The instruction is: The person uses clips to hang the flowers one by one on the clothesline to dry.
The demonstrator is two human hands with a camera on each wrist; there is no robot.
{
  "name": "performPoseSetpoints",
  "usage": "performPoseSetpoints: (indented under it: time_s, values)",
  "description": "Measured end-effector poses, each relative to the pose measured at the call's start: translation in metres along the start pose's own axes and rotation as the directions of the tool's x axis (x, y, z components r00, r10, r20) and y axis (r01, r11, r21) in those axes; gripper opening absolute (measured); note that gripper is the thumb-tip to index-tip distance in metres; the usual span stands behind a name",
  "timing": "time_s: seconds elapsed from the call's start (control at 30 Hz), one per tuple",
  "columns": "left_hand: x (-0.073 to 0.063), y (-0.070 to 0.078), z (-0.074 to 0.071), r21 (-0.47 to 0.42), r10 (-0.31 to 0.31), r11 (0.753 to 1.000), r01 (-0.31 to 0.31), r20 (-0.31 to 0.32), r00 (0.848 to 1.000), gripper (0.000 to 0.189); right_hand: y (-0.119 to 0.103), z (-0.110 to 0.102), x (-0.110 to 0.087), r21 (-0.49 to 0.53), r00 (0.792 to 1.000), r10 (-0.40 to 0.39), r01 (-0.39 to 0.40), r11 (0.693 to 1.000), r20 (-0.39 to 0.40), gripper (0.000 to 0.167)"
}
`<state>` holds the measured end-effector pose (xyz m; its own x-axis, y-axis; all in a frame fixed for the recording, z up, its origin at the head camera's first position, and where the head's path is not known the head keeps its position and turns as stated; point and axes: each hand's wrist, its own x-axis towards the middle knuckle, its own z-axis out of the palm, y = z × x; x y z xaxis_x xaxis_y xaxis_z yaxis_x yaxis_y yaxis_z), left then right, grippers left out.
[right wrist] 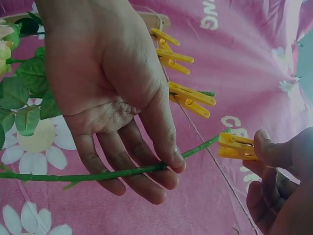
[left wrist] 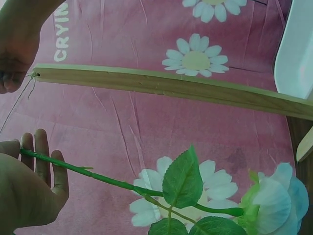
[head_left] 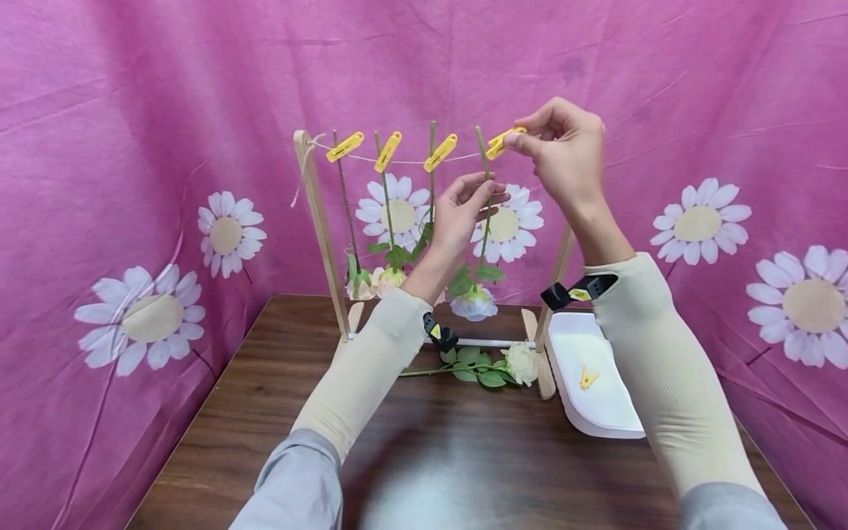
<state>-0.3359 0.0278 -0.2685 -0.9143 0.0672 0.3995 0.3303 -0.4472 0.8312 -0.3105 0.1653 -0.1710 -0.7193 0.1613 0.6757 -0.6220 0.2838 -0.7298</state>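
My left hand [head_left: 467, 210] pinches the green stem [right wrist: 122, 172] of an artificial flower between thumb and fingers. Its pale bluish-white bloom [head_left: 473, 302] hangs downward, and the stem's top end crosses the string [right wrist: 215, 161]. In my right hand [head_left: 563, 151], thumb and fingers grip a yellow clothespin [right wrist: 238, 146], its tip right at the upper end of that stem. To the left, several more yellow clothespins [head_left: 440, 153] sit on the string, with flower stems hanging head-down beneath them. My left forearm partly hides those blooms.
A wooden frame [head_left: 321, 228] carries the string above the brown table [head_left: 265, 412]. Behind my left wrist lies a cream rose [head_left: 521, 364] with leaves. At right, a white tray [head_left: 576, 412] contains another yellow clothespin [head_left: 588, 377]. Pink cloth [head_left: 424, 59] surrounds the table.
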Motion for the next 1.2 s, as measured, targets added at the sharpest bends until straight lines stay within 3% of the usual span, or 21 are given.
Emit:
performPoseSetpoints:
  time_s: [0.33, 0.6, 0.77, 1.03, 1.2]
  values:
    - [0.001, 0.002, -0.002, 0.043, -0.016, 0.999, 0.015, 0.015, 1.000, 0.020, 0.001, 0.008, 0.012, -0.043, 0.992, 0.100, -0.097, 0.994, 0.082, 0.016]
    - [0.003, 0.002, -0.004, 0.060, -0.017, 0.998, 0.017, 0.000, 1.000, 0.021, 0.001, 0.011, 0.014, -0.059, 0.971, 0.173, -0.165, 0.985, 0.165, 0.016]
    - [0.003, 0.002, -0.005, 0.054, -0.017, 0.998, 0.018, -0.003, 1.000, 0.020, 0.001, 0.010, 0.013, -0.114, 0.956, 0.205, -0.184, 0.976, 0.211, 0.025]
    - [0.003, 0.003, -0.006, 0.082, -0.052, 0.995, 0.051, 0.006, 0.999, 0.032, 0.006, 0.007, 0.008, -0.032, 0.945, 0.188, -0.186, 0.982, 0.268, 0.035]
    - [0.003, 0.003, -0.008, 0.085, -0.061, 0.995, 0.061, -0.003, 0.998, 0.031, 0.010, 0.005, 0.003, 0.015, 0.956, 0.140, -0.148, 0.989, 0.257, 0.036]
